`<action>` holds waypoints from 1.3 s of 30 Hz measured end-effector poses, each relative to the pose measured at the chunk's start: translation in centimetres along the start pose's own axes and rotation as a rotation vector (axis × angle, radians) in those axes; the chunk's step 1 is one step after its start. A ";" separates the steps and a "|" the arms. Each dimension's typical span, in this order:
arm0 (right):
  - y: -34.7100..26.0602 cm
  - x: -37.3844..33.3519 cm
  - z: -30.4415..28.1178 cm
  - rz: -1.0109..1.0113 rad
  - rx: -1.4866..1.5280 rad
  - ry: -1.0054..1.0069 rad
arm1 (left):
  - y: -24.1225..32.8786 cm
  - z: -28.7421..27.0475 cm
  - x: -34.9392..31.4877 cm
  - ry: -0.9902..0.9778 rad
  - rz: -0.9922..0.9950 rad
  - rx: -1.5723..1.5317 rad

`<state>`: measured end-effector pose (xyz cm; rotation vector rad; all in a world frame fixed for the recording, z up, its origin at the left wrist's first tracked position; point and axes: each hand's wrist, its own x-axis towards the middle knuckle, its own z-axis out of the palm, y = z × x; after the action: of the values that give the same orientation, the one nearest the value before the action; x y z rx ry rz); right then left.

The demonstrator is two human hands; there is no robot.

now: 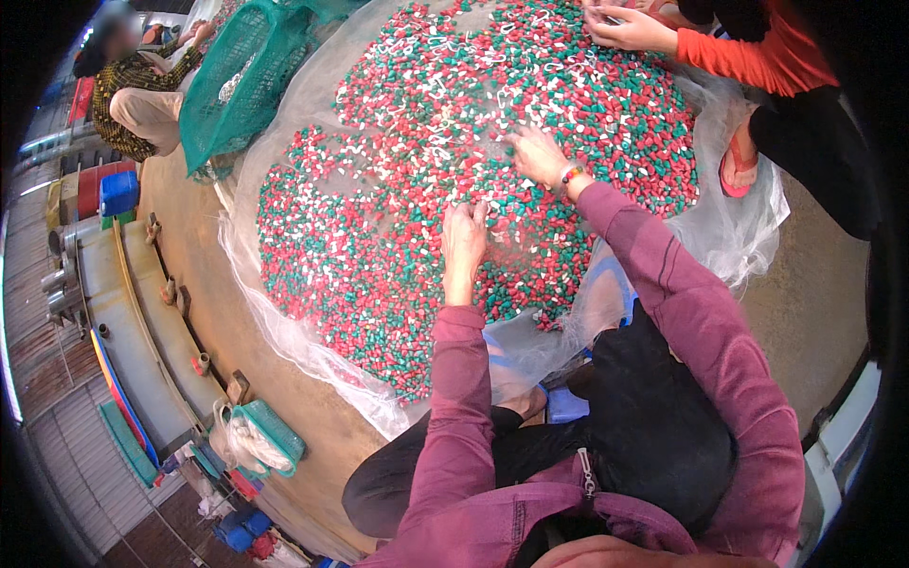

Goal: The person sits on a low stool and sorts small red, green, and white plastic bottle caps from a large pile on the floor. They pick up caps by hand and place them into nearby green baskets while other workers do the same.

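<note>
A broad layer of small red, green and white plastic-looking pieces covers a pale translucent mesh sheet. My left hand rests low over the near middle of the layer, fingers curled down and drawn together; anything in them is too small to make out. Farther forward and to the right, my right hand, with a beaded bracelet at the wrist, reaches leftward into the pieces. Its fingers are stretched out and slightly apart, with nothing visible in them. Thin white loops and strips lie among the pieces ahead of my hands.
A co-worker's hands are over the far right of the layer, a sandalled foot at the sheet's edge. Another person sits far left beside a green mesh net. A teal basket stands on the brown floor.
</note>
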<state>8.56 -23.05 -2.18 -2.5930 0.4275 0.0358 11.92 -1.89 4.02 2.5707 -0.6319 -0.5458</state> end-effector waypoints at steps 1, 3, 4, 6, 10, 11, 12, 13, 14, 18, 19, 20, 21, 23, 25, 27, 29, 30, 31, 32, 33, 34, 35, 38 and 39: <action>-1.1 -0.8 0.4 -0.018 0.079 0.000 | -0.3 -0.1 -0.3 -0.054 -0.094 -0.152; -3.1 -3.6 0.7 -0.103 0.171 0.011 | -1.0 -0.3 -0.8 -0.196 -0.331 -0.471; -3.9 -5.2 0.7 -0.174 0.190 0.021 | -1.3 -0.4 -1.0 -0.230 -0.450 -0.765; -5.1 -8.5 0.3 -0.265 0.198 0.016 | -1.7 -0.5 -1.0 -0.195 -0.499 -1.197; -4.8 -11.5 -1.4 -0.488 0.217 -0.031 | -1.9 -1.0 -0.3 -0.222 -0.447 -1.345; -4.4 -11.5 -2.0 -0.492 0.229 -0.012 | -1.9 -1.2 -0.1 -0.244 -0.436 -1.274; -4.1 -11.3 -2.6 -0.501 0.239 0.007 | -1.7 -1.4 0.1 -0.272 -0.399 -1.277; -3.5 -10.4 -3.2 -0.399 0.332 0.059 | -1.6 -1.6 0.3 -0.266 -0.372 -1.269; -2.7 -9.5 -4.0 -0.349 0.439 0.133 | -1.3 -1.8 0.5 -0.269 -0.315 -1.280; 0.2 -6.8 -5.5 -0.078 0.430 0.134 | -0.5 -3.0 0.8 -0.107 -0.152 -1.036; 0.3 -6.6 -5.2 -0.095 0.333 0.093 | -0.3 -3.4 0.7 0.002 -0.053 -0.871; 0.1 -6.9 -4.7 -0.094 0.255 0.020 | -0.1 -3.8 0.6 0.109 0.023 -0.694; -0.4 -7.3 -4.0 -0.102 0.179 -0.018 | 0.0 -4.1 0.5 0.199 0.044 -0.512; -1.7 -8.7 -2.6 -0.105 0.046 -0.091 | 0.1 -4.7 0.1 0.124 -0.088 -0.914; -3.4 -10.1 -1.4 -0.197 0.121 -0.043 | -0.1 -5.2 -0.3 0.110 -0.128 -1.089; -4.8 -10.9 -1.0 -0.210 0.272 -0.141 | -0.2 -5.5 -0.5 0.105 -0.100 -1.141; -5.6 -11.3 -1.1 -0.128 0.333 -0.191 | 0.4 -5.4 -0.8 0.137 -0.129 -0.752; -5.7 -11.1 -1.3 -0.097 0.442 -0.144 | 0.9 -5.3 -0.8 0.115 -0.177 -0.536; -5.6 -10.8 -1.7 -0.062 0.552 -0.096 | 1.6 -4.9 -1.1 0.062 -0.181 -0.630; -5.5 -10.7 -2.0 -0.019 0.665 -0.063 | 2.7 -4.4 -1.1 0.000 -0.094 -0.657; -4.9 -10.3 -2.5 0.273 1.086 -0.253 | 4.0 -3.6 -1.3 -0.047 -0.052 -0.699; -4.4 -10.5 -2.9 0.348 1.403 -0.245 | 5.4 -2.7 -1.4 -0.099 -0.060 -0.709; -3.9 -10.4 -3.4 0.369 1.617 -0.270 | 6.5 -2.0 -1.4 -0.125 0.031 -0.717; -2.5 -10.7 -4.4 0.422 1.965 -0.312 | 7.6 -1.0 0.6 -0.085 0.120 -0.511; -2.0 -10.8 -4.7 0.446 2.034 -0.317 | 7.6 -0.7 1.1 -0.052 0.214 -0.471</action>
<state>-1.37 -20.56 3.99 -0.4660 0.4712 0.0942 10.59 -8.34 8.11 2.0278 -0.6916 -0.6071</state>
